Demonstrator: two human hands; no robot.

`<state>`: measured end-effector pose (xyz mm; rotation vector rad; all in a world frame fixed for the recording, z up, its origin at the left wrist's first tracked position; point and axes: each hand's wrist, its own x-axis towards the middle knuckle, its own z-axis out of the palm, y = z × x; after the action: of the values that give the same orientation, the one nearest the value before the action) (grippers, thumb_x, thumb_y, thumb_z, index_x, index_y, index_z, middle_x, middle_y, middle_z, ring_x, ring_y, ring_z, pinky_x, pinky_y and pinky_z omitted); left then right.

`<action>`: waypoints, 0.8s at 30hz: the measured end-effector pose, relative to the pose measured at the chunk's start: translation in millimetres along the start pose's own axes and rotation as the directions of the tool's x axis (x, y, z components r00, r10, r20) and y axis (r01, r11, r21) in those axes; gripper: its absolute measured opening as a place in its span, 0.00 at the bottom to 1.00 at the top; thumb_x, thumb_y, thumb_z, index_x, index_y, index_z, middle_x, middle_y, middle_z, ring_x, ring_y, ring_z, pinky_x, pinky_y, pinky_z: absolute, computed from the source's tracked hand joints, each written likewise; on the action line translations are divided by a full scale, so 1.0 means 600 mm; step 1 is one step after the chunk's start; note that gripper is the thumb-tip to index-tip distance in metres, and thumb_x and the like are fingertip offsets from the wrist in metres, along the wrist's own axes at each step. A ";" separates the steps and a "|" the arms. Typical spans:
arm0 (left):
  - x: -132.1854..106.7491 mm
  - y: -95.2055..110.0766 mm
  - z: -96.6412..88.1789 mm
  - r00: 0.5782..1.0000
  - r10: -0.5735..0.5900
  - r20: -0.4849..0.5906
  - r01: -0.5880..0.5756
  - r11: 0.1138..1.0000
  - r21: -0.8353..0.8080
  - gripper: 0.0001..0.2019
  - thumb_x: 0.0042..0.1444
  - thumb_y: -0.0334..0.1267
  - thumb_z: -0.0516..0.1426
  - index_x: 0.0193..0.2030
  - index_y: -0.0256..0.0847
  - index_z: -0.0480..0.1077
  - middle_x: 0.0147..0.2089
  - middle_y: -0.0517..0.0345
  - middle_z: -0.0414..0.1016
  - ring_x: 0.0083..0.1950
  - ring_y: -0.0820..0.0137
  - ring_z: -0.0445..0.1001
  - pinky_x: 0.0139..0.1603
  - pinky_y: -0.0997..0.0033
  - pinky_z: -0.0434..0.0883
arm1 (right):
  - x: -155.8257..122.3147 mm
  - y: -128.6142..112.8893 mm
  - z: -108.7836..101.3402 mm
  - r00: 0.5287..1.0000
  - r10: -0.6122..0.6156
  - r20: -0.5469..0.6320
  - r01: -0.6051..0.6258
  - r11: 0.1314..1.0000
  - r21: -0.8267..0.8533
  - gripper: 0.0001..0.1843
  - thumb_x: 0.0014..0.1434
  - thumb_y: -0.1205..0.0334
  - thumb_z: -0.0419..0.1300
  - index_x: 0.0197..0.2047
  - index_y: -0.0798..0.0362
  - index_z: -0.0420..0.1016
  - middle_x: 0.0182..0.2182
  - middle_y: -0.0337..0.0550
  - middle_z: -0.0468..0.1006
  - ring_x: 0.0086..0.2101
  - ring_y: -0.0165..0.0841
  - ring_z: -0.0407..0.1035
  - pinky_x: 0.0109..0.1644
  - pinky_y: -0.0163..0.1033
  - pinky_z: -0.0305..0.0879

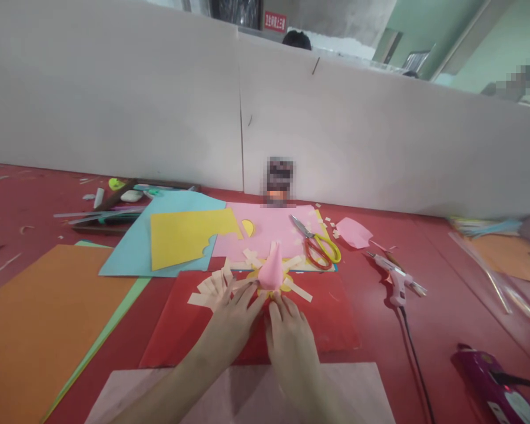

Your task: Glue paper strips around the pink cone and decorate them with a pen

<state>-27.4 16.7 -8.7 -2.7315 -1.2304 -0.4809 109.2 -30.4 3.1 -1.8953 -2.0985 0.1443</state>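
A pink paper cone (pixel 271 270) stands upright on a yellow paper flower base (pixel 287 286), and pale paper strips stick out around it. My left hand (pixel 235 315) is at the front left of this paper flower, its fingers bent and pressing on the yellow edge. Close beside it, my right hand (pixel 291 333) has its fingertips curled onto the front of the same edge. The fingertips of both hands partly cover the base. More pale paper strips (pixel 206 290) lie fanned out left of my left hand. Beneath everything is a red sheet (pixel 331 321).
Scissors (pixel 315 241) with red and yellow handles lie behind the flower on pink paper (pixel 229 238). A glue gun (pixel 397 280) with a cord rests at right, near a purple device (pixel 497 386). Blue (pixel 128 250), yellow (pixel 181 235) and orange sheets (pixel 62 312) spread leftward. A white partition (pixel 159 106) stands behind.
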 end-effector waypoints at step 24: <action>0.024 0.001 -0.008 1.000 -0.016 -0.025 0.015 1.000 -0.027 0.11 0.59 0.29 0.45 0.37 0.40 0.69 0.35 0.54 0.70 0.39 0.66 0.70 0.45 0.61 0.67 | 0.018 0.029 -0.003 0.997 -0.027 -0.069 0.034 0.994 0.101 0.16 0.54 0.76 0.49 0.40 0.51 0.71 0.38 0.45 0.75 0.42 0.38 0.67 0.44 0.42 0.65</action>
<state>-19.4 25.5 0.3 -2.7311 -1.2493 -0.5360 125.6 -17.7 1.3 -1.7832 -2.0351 0.1750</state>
